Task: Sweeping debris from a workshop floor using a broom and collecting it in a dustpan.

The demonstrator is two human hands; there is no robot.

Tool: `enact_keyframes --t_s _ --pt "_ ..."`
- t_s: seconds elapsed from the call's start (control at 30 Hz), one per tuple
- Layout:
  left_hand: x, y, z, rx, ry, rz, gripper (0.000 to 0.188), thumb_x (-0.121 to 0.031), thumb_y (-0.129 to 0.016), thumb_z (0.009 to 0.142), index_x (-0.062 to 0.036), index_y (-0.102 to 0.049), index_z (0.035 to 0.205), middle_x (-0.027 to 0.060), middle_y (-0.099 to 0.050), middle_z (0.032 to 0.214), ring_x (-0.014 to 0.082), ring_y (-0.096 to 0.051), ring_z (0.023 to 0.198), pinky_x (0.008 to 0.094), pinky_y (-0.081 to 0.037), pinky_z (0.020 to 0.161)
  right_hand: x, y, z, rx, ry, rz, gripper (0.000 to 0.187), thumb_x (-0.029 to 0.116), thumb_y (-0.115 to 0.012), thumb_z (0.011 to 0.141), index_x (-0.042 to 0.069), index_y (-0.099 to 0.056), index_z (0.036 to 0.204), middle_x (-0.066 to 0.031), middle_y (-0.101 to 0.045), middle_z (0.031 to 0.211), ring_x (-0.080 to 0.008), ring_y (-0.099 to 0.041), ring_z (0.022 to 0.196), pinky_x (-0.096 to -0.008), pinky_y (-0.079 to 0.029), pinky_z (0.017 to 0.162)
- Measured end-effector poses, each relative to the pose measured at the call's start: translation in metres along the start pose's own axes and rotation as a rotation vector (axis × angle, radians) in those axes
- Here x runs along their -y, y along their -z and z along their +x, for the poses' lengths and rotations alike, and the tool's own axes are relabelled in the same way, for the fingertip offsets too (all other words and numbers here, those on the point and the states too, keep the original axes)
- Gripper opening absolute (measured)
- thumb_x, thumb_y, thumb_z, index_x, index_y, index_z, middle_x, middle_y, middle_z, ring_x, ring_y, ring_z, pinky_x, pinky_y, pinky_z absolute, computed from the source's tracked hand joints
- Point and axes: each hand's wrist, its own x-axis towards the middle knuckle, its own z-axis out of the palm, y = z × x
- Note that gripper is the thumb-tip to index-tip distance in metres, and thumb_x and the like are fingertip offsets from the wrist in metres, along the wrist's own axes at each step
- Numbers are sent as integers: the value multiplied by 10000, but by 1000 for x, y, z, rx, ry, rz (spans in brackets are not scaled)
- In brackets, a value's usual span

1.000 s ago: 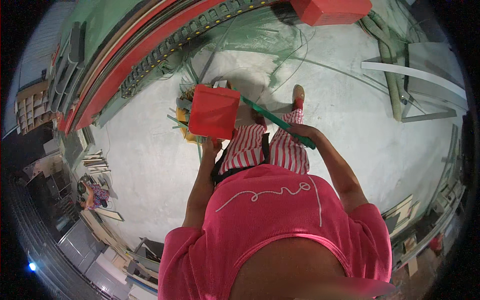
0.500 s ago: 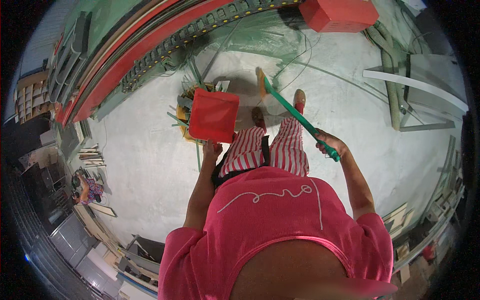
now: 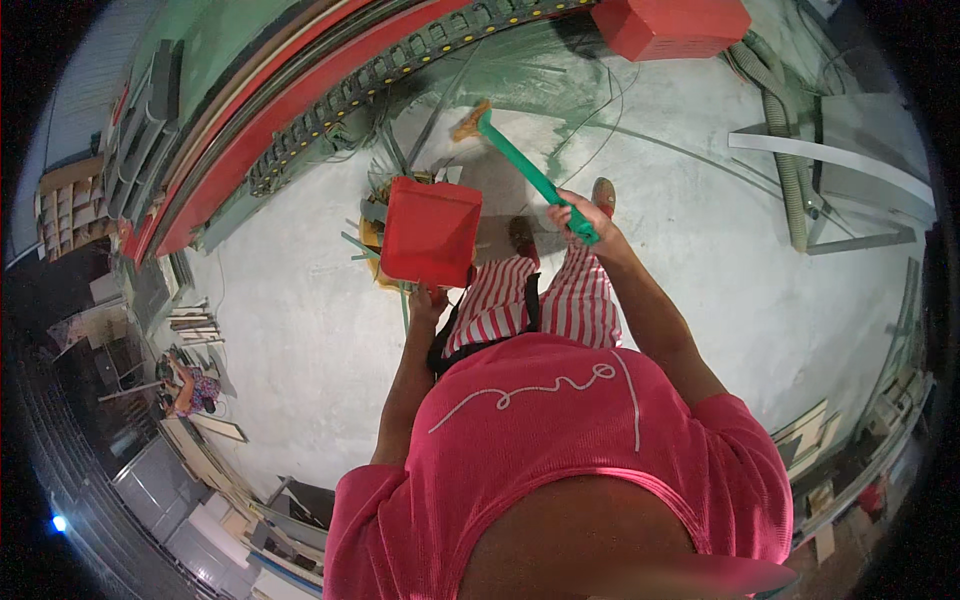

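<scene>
Okay, so your left hand [image 3: 428,302] is closed around the short handle of the red dustpan [image 3: 430,232], and the pan sits straight out past your knuckles, off to the left of your striped trousers [image 3: 490,300]. It's covering a good part of a yellow container [image 3: 371,243] with green and grey strips [image 3: 358,244] poking out; can't tell if the pan is actually touching it.

Your right hand [image 3: 588,222] is wrapped around the green brush [image 3: 522,163] close to the end of its handle, over your right leg and just beside your shoe [image 3: 604,194]. The brush runs away from that hand, up and to the left, so its tan bristles [image 3: 468,124] end up beyond the pan's far edge, near it but apart. Whether they're touching the floor [image 3: 300,340], I can't say from here.

Farther out you've got a red box-like housing [image 3: 675,28] at the top and a ribbed hose [image 3: 780,140] on your right.
</scene>
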Motion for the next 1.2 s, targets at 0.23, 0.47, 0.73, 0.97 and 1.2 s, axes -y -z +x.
enact_keyframes --t_s 0.23,0.47,0.73,0.97,1.2 --pt "8 -15 17 4 257 -521 148 -157 -497 739 -46 -439 816 73 -502 682 197 -509 604 289 -451 515 25 90 -44 53 160 222 230 241 -414 814 24 -384 744 -18 -394 584 -62 -395 455 -182 -379 392" --pt "-82 4 36 -32 968 -1079 318 -381 -466 762 -70 -427 705 24 -403 562 138 -455 507 250 -400 441 -24 101 -98 53 392 379 275 260 -401 815 9 -368 707 -25 -384 598 -64 -399 448 -168 -384 387" --pt "-98 -1 44 76 893 -1032 267 -340 -464 769 -82 -425 711 28 -407 595 141 -453 555 248 -420 485 -39 81 -117 147 251 430 293 292 -393 821 32 -363 691 -20 -382 595 -71 -408 443 -187 -378 397" --pt "-92 -14 66 122 925 -996 250 -328 -463 772 -87 -427 716 30 -416 608 143 -450 560 251 -420 489 -13 115 -102 163 390 371 234 223 -422 802 -4 -385 757 -41 -416 632 -77 -412 451 -182 -383 401" --pt "-116 -25 80 249 756 -866 206 -275 -459 774 -109 -435 655 29 -440 577 155 -474 521 273 -430 466 -58 115 -171 157 402 501 259 258 -448 795 27 -371 706 -15 -388 605 -68 -409 455 -190 -369 422"
